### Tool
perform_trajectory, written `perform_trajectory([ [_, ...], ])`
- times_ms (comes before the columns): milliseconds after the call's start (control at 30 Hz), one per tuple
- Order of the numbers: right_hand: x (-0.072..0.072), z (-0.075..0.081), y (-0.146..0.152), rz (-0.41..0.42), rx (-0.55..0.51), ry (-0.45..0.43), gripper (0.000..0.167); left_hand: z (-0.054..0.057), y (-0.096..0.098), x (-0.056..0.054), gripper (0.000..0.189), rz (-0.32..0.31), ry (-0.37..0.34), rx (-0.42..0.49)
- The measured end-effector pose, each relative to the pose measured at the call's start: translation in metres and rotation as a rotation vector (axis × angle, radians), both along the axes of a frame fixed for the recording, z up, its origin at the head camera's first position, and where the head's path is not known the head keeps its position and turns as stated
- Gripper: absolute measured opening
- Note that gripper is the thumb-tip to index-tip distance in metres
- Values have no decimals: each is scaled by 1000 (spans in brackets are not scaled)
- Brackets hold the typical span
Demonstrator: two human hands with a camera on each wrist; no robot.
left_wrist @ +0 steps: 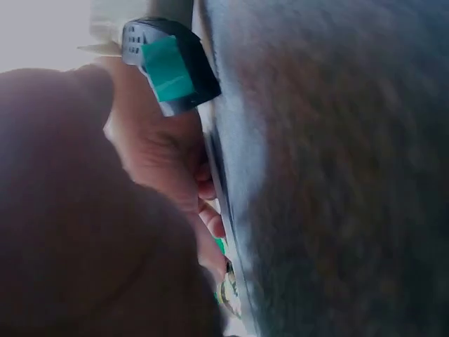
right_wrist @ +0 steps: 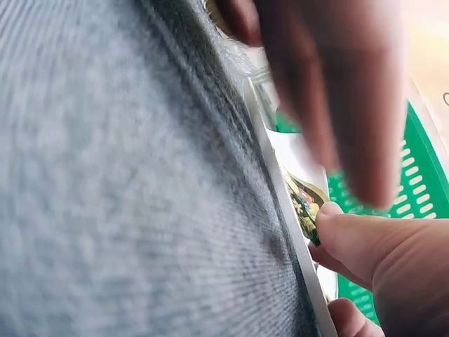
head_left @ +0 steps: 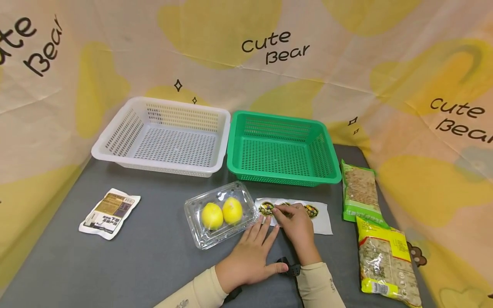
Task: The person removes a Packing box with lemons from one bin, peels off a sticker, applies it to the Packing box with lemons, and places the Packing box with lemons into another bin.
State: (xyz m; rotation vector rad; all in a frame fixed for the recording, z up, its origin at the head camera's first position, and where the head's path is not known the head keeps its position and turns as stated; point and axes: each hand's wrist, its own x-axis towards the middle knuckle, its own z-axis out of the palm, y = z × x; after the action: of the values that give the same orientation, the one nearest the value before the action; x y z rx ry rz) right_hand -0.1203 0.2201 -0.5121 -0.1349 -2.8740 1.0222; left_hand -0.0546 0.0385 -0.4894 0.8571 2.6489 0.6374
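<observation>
My left hand (head_left: 250,259) lies with its fingers extended, the fingertips near the corner of a clear plastic box (head_left: 196,229) and the left edge of a white sticker sheet (head_left: 321,222). Inside the closed box are two yellow fruits (head_left: 212,216), like lemons. Over the middle of the sheet, my right hand (head_left: 296,226) pinches a round, dark-and-gold sticker (right_wrist: 303,203) between thumb and finger. The right wrist view shows the thumb (right_wrist: 351,235) on that sticker's edge. Other round stickers (head_left: 266,208) sit to either side, and the hand partly hides the middle one.
A white basket (head_left: 161,166) and a green basket (head_left: 285,177) stand side by side at the back. On the left lies a white packet (head_left: 109,213). Along the right edge are a green-edged bag (head_left: 362,188) and a yellow bag (head_left: 389,261). Printed cloth surrounds the grey table (head_left: 154,256).
</observation>
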Motion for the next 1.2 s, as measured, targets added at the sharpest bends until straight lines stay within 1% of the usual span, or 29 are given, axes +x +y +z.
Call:
perform_trajectory([
  [133, 0, 0, -2, -11, -13, 5, 27, -5, 0, -2, 96, -19, -23, -19],
  [267, 0, -1, -3, -16, -22, 17, 25, -8, -2, -4, 93, -21, -13, -30],
  [400, 0, -1, -4, -24, -17, 33, 23, -8, -2, -6, 91, -23, 18, -45],
  [467, 0, -1, -3, -30, -16, 35, 23, -7, -2, -6, 91, -23, 22, -54],
  [633, 1, -1, -3, -41, -37, 39, 20, -8, -1, -6, 91, -30, -12, -81],
  [733, 0, -2, -2, -44, -51, 47, 18, -8, -1, -6, 91, -37, -18, -97],
  [967, 2, -2, -2, -44, -68, 69, 16, -7, -2, -5, 89, -44, 29, -118],
  [1133, 3, 0, -4, -44, -72, 93, 14, -5, -3, -5, 88, -55, 32, -112],
  [1200, 3, 0, -5, -44, -74, 96, 14, -6, -4, -5, 88, -57, 32, -94],
])
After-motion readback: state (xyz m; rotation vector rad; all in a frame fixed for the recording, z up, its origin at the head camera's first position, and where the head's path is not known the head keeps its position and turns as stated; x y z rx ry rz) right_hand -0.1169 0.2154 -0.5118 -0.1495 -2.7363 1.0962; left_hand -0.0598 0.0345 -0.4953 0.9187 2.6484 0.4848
